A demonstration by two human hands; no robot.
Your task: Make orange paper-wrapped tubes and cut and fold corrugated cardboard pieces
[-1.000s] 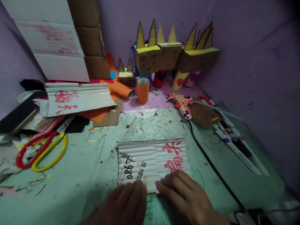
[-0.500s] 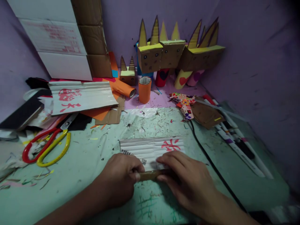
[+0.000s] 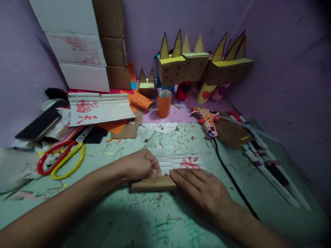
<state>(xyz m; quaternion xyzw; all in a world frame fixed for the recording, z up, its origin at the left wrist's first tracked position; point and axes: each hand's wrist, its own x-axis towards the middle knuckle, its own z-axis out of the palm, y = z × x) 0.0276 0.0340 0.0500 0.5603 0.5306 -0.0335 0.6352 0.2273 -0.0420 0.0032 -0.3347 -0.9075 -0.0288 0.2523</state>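
Observation:
A piece of white corrugated cardboard (image 3: 178,162) with red lettering lies in front of me, its near edge folded up as a brown strip (image 3: 155,184). My left hand (image 3: 143,166) is curled into a fist over the cardboard's left end, just behind the strip. No object shows in its fingers, though its underside is hidden. My right hand (image 3: 204,189) lies flat across the right part of the strip, fingers stretched out and touching it. That hand covers the strip's right end.
Red-and-yellow scissors (image 3: 68,155) lie left, near stacked cardboard (image 3: 103,110). An orange tube (image 3: 164,104) stands behind. A patterned glue gun (image 3: 207,120) trails a black cord (image 3: 232,177) at right, beside markers (image 3: 263,165). Boxy cardboard figures (image 3: 172,70) stand along the wall.
My left hand has let go of the folded edge and moved up behind it as a fist. My right hand has flattened onto the strip. More of the brown strip shows; the view has shifted slightly.

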